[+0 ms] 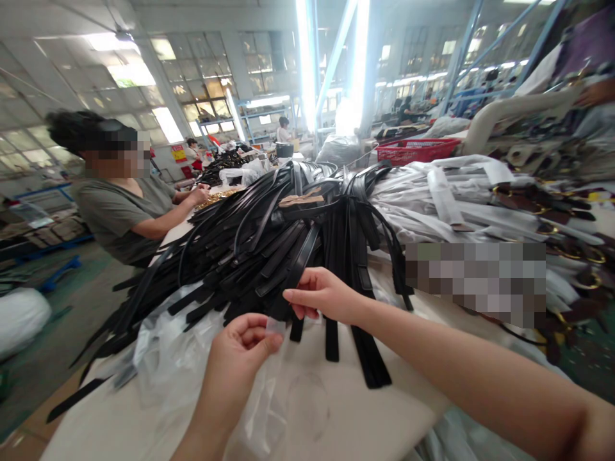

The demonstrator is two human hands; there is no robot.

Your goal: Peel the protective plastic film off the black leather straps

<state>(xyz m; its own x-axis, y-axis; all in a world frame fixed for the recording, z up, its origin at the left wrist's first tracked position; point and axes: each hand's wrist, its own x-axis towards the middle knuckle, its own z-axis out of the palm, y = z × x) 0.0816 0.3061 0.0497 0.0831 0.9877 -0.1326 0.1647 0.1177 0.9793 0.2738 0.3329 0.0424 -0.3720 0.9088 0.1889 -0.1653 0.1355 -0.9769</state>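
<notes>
While the left hand (240, 351) pinches a clear plastic sleeve (271, 390) between thumb and fingers, the right hand (323, 298) clenches a black strap (296, 329) (its end just at the sleeve's one o'clock) above the tabletop (346, 410).

No text can be read; the red-and-yellow wall sign (179, 153) is too small to make out.

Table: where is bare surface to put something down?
Bare tabletop lies near the edge, between the clear plastic bag in the left hand and the hanging black straps. Behind, their pile and the white straps cover everything.
</notes>
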